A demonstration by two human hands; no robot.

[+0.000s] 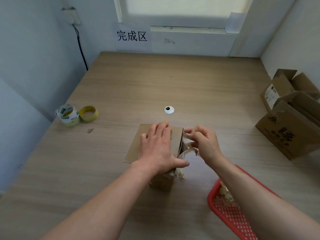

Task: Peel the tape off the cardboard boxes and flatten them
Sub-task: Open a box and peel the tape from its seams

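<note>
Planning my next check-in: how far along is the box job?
Done: some tape scraps lie in the red basket. In hand: left hand presses the box while right hand pinches tape at its side. Left: flattening it, plus the boxes at right, still standing.

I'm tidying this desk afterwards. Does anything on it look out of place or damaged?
A small brownish scrap lies loose on the table near the tape rolls, far from the red basket holding other peeled tape scraps. The near edge of the small cardboard box looks torn and ragged.
</note>
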